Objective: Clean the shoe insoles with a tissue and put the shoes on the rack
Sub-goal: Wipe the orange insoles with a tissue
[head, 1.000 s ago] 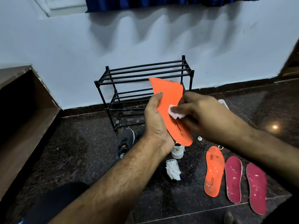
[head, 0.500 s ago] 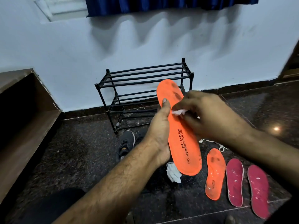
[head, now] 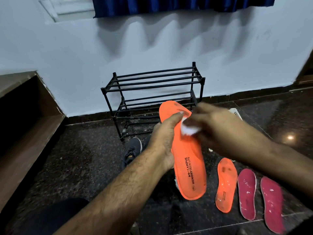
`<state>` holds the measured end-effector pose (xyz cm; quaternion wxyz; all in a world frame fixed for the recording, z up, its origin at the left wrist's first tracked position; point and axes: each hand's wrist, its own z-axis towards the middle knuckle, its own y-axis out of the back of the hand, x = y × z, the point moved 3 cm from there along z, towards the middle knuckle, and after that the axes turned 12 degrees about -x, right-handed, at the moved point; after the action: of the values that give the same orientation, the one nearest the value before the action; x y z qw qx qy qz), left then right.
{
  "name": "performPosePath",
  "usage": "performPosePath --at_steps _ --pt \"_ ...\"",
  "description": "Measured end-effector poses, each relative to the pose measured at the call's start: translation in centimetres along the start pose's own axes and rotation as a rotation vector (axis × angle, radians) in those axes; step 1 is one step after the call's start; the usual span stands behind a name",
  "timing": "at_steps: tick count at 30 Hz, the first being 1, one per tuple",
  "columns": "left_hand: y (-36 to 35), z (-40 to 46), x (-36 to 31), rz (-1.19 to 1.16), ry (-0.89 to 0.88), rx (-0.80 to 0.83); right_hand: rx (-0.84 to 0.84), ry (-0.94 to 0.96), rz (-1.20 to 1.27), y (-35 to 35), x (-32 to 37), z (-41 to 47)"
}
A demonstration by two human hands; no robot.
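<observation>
The right hand (head: 211, 126) was motion-blurred, covering most of the tissue (head: 189, 130). A white shoe (head: 235, 112) showed only partly behind it. The rightmost red insole (head: 272, 204) blurred near the frame edge.

Bare floor (head: 81, 160) lies open at 9 o'clock; three insoles (head: 247, 192) crowd 4 o'clock, a dark shoe (head: 133, 150) and rack (head: 152, 92) block 12.

A single wide-angle head view looks forward and down from the person's own height, close over both forearms, facing the black rack (head: 152, 97) against the white wall (head: 169, 48), with the dark floor (head: 81, 158) filling its lower half
</observation>
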<state>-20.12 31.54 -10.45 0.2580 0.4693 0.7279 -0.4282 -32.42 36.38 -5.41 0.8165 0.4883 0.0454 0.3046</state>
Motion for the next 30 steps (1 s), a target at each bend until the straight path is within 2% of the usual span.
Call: performPosePath --at_steps 1,3,4,5,8,9,11,13,16,17,18,20,22,24,26,29,30 --pt "0.7 0.2 0.4 -0.001 -0.006 -0.079 0.121 0.060 0.053 -0.4 1.3 -0.6" --pt "1.7 0.8 1.6 0.024 0.029 -0.092 0.331 0.115 0.150 -0.8 2.9 -1.5" --pt "1.8 1.1 1.8 0.030 0.015 -0.089 0.355 0.123 0.164 -0.6 3.1 -1.6" --pt "1.8 0.9 1.7 0.035 0.008 -0.085 0.299 0.113 0.156 -0.3 2.7 -1.3" --pt "1.1 0.5 1.5 -0.028 -0.011 -0.031 -0.073 -0.019 0.046 1.6 -0.6 0.5" --pt "1.1 0.4 1.7 -0.026 -0.017 -0.025 -0.148 -0.081 -0.012 2.0 -1.6 0.9" --pt "1.1 0.3 1.8 -0.023 -0.037 -0.032 -0.163 -0.138 -0.068 1.5 -2.2 1.0" --pt "1.1 0.6 1.5 -0.043 -0.045 -0.049 -0.023 -0.045 0.003 -0.1 -0.3 0.0" --pt "1.5 0.7 1.0 -0.035 -0.038 -0.101 0.314 0.055 0.161 -1.7 3.8 -2.1" --pt "1.7 0.8 0.8 -0.038 -0.036 -0.107 0.385 0.045 0.199 -1.6 4.2 -2.2" --pt "1.8 0.8 0.7 -0.038 -0.047 -0.113 0.382 0.018 0.226 -1.3 3.7 -2.0" --pt "1.6 0.0 0.5 -0.025 -0.093 -0.111 0.174 -0.060 0.193 0.0 1.3 -1.0" --pt "1.4 -0.6 0.7 -0.028 -0.119 -0.076 -0.087 -0.125 0.014 1.4 -1.4 0.2" --pt "1.3 -1.2 1.0 -0.030 -0.119 -0.056 -0.181 -0.173 -0.094 1.6 -2.6 0.6" --pt "1.6 -1.2 1.1 -0.020 -0.142 -0.077 -0.067 -0.111 -0.002 1.2 -1.7 0.2" --pt "1.8 -1.0 0.8 -0.014 -0.166 -0.107 0.337 -0.037 0.187 0.6 0.8 -1.2" --pt "1.8 -1.1 0.8 -0.008 -0.173 -0.108 0.402 -0.042 0.209 0.6 1.1 -1.4"
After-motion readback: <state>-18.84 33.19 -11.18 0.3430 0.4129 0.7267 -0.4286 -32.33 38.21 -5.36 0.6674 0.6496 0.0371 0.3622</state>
